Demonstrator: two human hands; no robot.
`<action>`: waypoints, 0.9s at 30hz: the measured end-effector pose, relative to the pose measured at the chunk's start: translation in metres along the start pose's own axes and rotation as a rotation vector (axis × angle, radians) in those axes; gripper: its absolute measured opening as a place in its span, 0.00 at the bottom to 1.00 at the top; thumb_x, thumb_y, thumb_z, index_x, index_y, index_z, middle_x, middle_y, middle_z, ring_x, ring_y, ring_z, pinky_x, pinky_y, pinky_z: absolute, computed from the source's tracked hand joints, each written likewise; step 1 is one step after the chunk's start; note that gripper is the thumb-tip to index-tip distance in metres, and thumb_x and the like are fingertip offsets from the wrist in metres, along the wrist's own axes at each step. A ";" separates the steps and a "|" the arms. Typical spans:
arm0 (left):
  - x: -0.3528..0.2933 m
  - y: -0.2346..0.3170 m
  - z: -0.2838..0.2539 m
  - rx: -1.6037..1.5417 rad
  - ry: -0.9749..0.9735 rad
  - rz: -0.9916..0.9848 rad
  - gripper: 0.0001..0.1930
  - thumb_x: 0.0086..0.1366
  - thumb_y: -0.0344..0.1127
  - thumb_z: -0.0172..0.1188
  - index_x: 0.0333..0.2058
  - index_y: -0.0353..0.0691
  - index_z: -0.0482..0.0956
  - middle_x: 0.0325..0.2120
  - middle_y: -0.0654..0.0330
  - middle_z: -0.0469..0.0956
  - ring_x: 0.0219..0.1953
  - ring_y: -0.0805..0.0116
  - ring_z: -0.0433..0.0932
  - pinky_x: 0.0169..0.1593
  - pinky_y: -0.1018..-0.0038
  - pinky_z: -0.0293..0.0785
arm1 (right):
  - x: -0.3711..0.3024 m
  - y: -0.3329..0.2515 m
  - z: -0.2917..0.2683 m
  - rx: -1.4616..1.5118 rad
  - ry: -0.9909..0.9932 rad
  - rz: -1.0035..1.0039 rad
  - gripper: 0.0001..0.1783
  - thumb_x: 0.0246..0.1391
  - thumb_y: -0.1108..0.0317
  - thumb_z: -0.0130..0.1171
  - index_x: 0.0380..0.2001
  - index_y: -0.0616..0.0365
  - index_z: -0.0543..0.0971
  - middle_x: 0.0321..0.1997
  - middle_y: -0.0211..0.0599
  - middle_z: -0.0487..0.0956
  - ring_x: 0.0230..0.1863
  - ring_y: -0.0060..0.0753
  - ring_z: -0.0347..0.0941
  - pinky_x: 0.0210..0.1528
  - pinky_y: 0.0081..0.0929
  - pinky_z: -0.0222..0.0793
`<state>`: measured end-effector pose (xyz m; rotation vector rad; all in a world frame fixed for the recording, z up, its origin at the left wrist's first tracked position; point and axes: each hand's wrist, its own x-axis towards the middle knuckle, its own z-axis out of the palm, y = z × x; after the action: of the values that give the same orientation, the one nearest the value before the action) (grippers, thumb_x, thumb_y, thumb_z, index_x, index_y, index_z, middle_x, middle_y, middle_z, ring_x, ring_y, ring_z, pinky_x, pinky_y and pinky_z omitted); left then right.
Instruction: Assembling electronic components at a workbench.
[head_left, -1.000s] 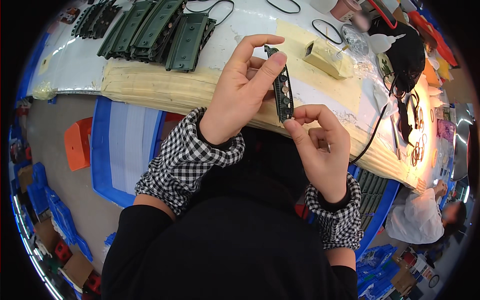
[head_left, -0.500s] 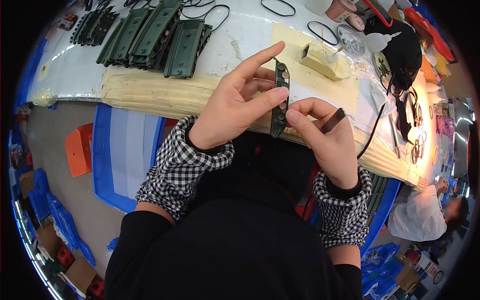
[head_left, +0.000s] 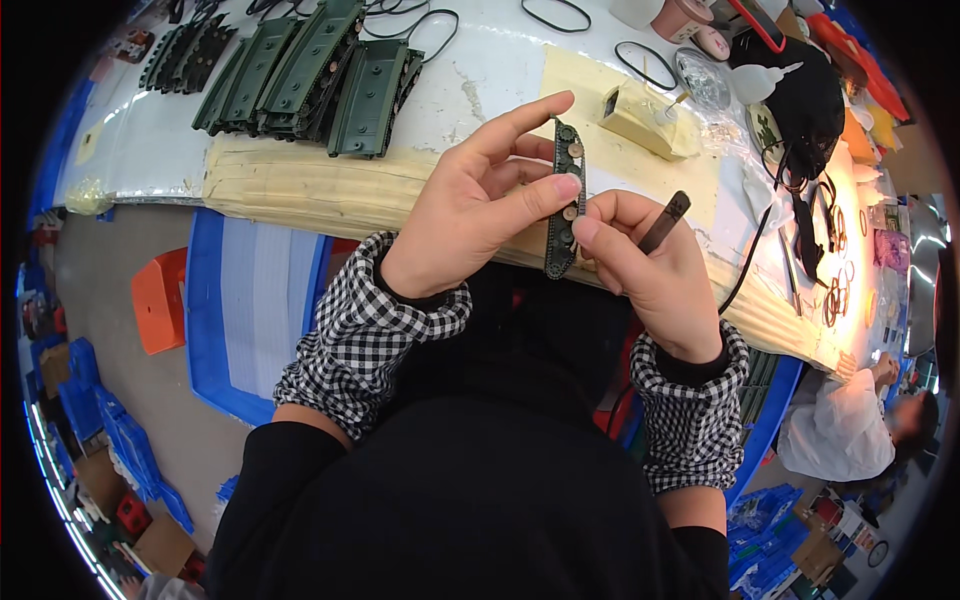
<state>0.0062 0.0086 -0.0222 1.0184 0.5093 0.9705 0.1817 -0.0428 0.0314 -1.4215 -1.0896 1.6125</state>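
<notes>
Over the table's near edge I hold a dark green toy tank's side piece (head_left: pixel 562 240) upright, with round wheels along its face and a black track band around its edge. My left hand (head_left: pixel 455 210) pinches it, thumb on the face and index finger stretched past the top. The thumb and fingertips of my right hand (head_left: pixel 668 280) are closed at the piece's right edge, near its lower half. A dark flat strip-like tool (head_left: pixel 664 222) sticks up from between that hand's fingers; its other end is hidden.
Green tank hull parts (head_left: pixel 372 105) lie stacked at the far left, with dark track pieces (head_left: pixel 190 52) beyond. A yellowish block (head_left: pixel 650 118) sits past my hands. Black rubber bands (head_left: pixel 645 65) lie around. A blue tray (head_left: pixel 205 330) is below the table edge; a person (head_left: pixel 835 430) sits at right.
Both hands and the side piece have shifted very slightly to the right. The tool in my right hand has tilted more upright. A sleeve has appeared at the lower left.
</notes>
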 end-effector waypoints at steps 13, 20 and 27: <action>0.002 -0.005 0.002 0.048 0.089 0.029 0.31 0.66 0.29 0.58 0.65 0.40 0.58 0.47 0.54 0.73 0.52 0.66 0.76 0.51 0.72 0.77 | -0.012 0.019 0.006 -0.203 0.126 -0.120 0.06 0.56 0.70 0.63 0.31 0.61 0.78 0.25 0.22 0.77 0.15 0.05 0.57 0.17 0.11 0.49; 0.001 0.003 0.008 0.030 0.186 -0.040 0.30 0.64 0.29 0.61 0.62 0.38 0.60 0.44 0.53 0.73 0.50 0.63 0.78 0.49 0.71 0.79 | -0.016 0.018 0.012 -0.467 0.225 -0.381 0.05 0.54 0.72 0.64 0.32 0.60 0.79 0.27 0.30 0.77 0.16 0.16 0.63 0.18 0.16 0.55; 0.007 0.003 0.012 0.040 0.256 -0.100 0.30 0.63 0.31 0.64 0.60 0.40 0.61 0.42 0.53 0.73 0.47 0.65 0.80 0.46 0.72 0.80 | -0.004 0.020 -0.008 -1.250 0.263 -1.175 0.14 0.39 0.72 0.60 0.34 0.59 0.81 0.33 0.32 0.78 0.19 0.25 0.69 0.23 0.21 0.63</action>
<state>0.0173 0.0097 -0.0138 0.9004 0.7870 1.0098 0.1901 -0.0535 0.0148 -1.0803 -2.2813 -0.2027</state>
